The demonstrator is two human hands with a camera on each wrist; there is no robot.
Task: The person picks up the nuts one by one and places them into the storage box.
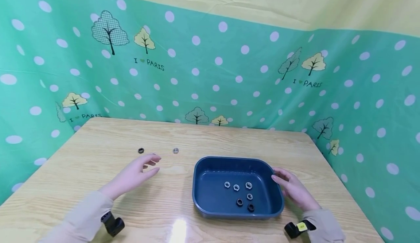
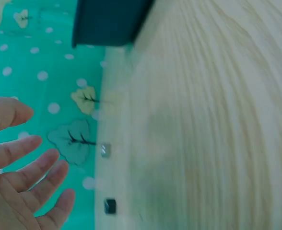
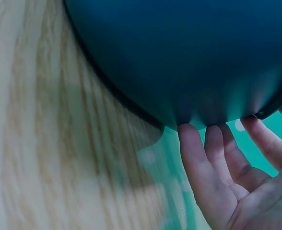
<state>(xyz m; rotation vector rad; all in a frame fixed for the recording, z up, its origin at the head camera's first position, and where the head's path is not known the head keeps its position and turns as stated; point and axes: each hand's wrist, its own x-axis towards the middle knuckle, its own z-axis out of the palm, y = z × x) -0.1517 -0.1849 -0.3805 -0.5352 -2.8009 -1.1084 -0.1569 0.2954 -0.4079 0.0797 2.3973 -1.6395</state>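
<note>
My left hand (image 1: 139,170) hovers over the left of the table, fingers apart and slightly bent, holding nothing. Just beyond its fingertips lie a black nut (image 1: 141,150) and a silver nut (image 1: 175,150), both on the wood. The left wrist view shows the same silver nut (image 2: 105,150) and black nut (image 2: 110,206) past the fingers. My right hand (image 1: 296,192) holds the right side of a dark blue tray (image 1: 200,184), thumb at the rim and fingertips against the outer wall (image 3: 193,62). Inside the tray are several silver nuts (image 1: 236,187) and two black nuts (image 1: 240,202).
The pale wooden table (image 1: 157,206) reaches back to a green dotted cloth (image 1: 203,64) that hangs behind it and along both sides. Black wrist cameras are strapped over the left sleeve (image 1: 85,213) and the right sleeve (image 1: 325,226).
</note>
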